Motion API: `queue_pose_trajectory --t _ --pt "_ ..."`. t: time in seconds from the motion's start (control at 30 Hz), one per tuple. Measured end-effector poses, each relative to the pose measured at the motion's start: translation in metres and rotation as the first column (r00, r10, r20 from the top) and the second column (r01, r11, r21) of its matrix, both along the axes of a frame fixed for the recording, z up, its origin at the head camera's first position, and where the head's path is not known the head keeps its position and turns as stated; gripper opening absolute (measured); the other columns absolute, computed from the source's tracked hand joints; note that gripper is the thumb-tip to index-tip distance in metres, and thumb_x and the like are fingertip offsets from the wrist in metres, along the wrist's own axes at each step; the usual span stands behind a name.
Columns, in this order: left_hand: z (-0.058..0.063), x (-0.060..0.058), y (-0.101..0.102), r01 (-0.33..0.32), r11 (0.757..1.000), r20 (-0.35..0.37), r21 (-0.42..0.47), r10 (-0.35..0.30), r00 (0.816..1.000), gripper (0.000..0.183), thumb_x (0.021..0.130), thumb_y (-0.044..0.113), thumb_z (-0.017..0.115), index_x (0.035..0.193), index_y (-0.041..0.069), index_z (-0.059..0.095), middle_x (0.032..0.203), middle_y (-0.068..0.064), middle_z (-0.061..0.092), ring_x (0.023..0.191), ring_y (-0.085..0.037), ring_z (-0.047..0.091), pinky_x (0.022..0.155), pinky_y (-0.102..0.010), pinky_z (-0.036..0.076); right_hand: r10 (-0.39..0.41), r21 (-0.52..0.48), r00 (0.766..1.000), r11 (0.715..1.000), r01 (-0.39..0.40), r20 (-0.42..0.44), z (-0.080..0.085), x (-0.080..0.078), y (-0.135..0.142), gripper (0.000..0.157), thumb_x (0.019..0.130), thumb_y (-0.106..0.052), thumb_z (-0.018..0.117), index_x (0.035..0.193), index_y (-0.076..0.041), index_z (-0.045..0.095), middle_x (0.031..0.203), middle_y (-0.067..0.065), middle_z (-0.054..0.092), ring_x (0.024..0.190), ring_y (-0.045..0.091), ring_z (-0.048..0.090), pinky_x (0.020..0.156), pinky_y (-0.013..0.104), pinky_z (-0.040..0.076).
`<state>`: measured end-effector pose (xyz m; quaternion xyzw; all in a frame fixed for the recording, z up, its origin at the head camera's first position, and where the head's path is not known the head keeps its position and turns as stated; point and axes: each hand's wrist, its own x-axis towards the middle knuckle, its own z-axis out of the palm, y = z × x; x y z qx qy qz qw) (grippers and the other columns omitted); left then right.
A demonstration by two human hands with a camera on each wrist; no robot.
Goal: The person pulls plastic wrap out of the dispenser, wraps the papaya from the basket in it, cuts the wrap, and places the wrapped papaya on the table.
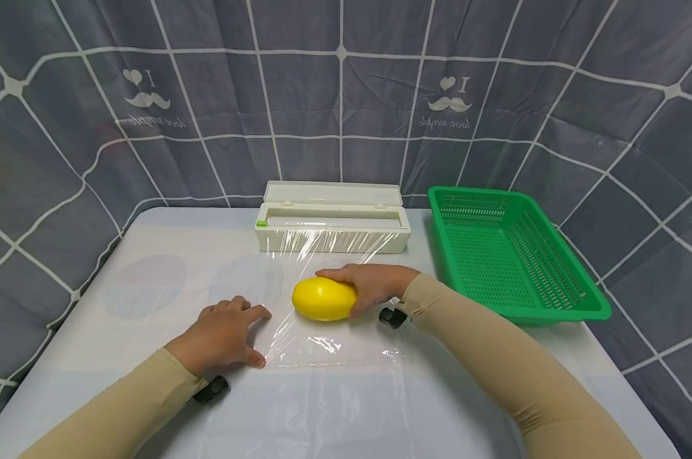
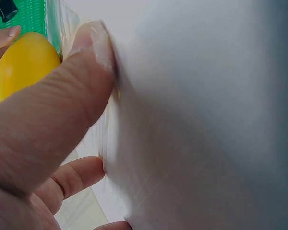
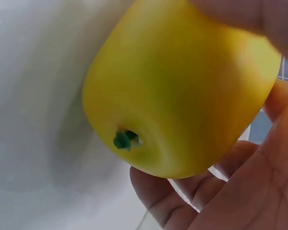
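My right hand grips a smooth yellow oval fruit, mango-like in shape, low over the sheet of plastic wrap. In the right wrist view, a short green stem sits in a dimple at one end of the fruit. To the left, my left hand rests at the wrap's left edge, thumb and fingers spread and their tips touching down. Its thumb has clear film at the tip in the left wrist view. Behind, the wrap runs out from a white dispenser box with its lid raised.
A green perforated basket stands at the right of the white-covered table. A grey curtain with white lines hangs behind and along both sides. Dark wrist cameras sit under both sleeves.
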<state>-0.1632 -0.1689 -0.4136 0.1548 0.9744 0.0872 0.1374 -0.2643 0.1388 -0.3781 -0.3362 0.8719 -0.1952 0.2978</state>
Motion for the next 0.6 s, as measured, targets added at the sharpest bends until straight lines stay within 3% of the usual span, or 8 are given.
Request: queue_pose_trajectory --t 0.27,0.6 --pt "0.0004 0.0002 0.0005 -0.001 1.0 0.004 0.007 0.001 1.0 0.084 0.064 0.052 0.097 0.136 0.024 0.065 0.13 -0.017 0.059 0.119 -0.042 0.057 0.101 -0.07 0.043 -0.021 -0.062 1.0 0.998 0.021 -0.004 -0.0055 0.0006 -0.0007 0.097 0.082 -0.015 0.087 0.164 -0.031 0.037 0.161 0.002 0.049 0.14 0.025 0.049 0.123 0.047 0.036" --pt "0.0003 0.0001 0.0 0.024 1.0 0.0 -0.015 -0.024 1.0 0.085 0.067 0.052 0.096 0.139 0.023 0.062 0.133 -0.021 0.057 0.119 -0.045 0.058 0.102 -0.07 0.042 -0.023 -0.083 1.0 0.996 0.022 -0.003 -0.0067 0.0018 0.0001 0.098 0.083 -0.012 0.087 0.165 -0.028 0.036 0.162 0.004 0.047 0.142 0.026 0.048 0.125 0.047 0.034"
